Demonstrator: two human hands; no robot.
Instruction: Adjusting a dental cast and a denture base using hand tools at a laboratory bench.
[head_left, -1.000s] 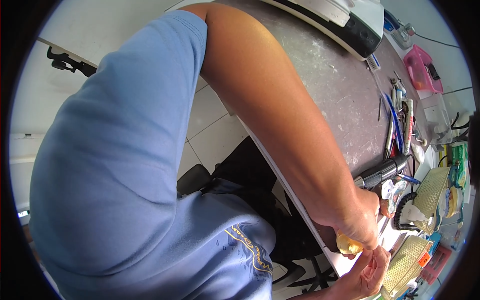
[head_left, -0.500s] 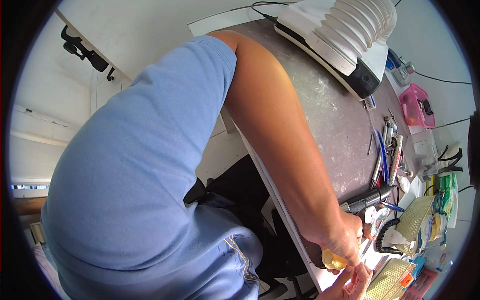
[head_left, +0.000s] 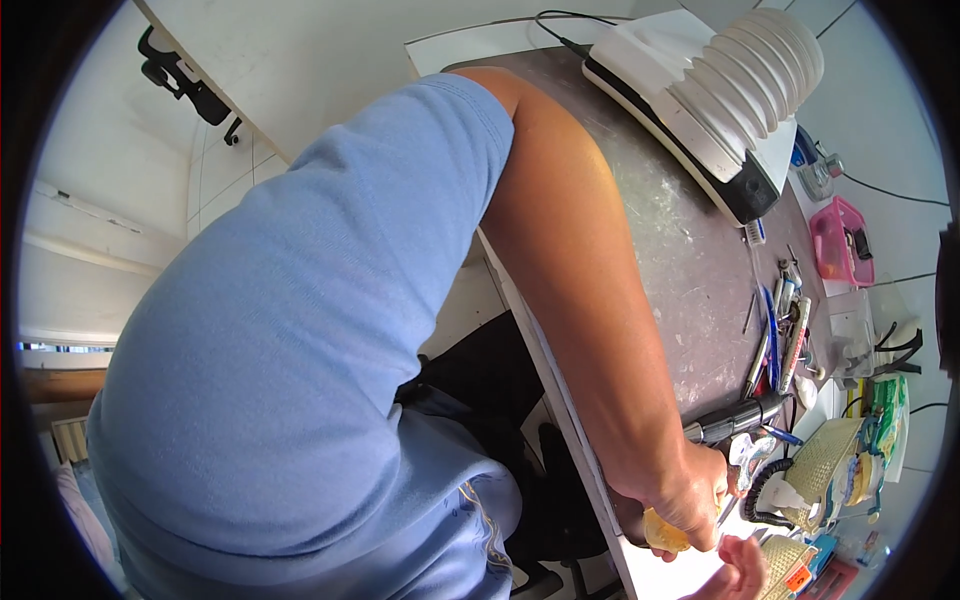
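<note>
Drawing away, the bare right hand, its grip unclear, leaves the left hand alone gripping a rounded yellow piece.

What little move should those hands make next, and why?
Perhaps the right hand should come in to steady the yellow piece: the left hand seems to grip it alone, near the table edge, while the right hand's curled fingers are close by.

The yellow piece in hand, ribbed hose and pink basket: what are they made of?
Yellow piece: perhaps plaster or resin; smooth-looking, but partly covered, so unsure. Ribbed hose: probably flexible plastic, matte white, judging by its even folds. Pink basket: likely moulded plastic, given its bright, uniform colour.
</note>
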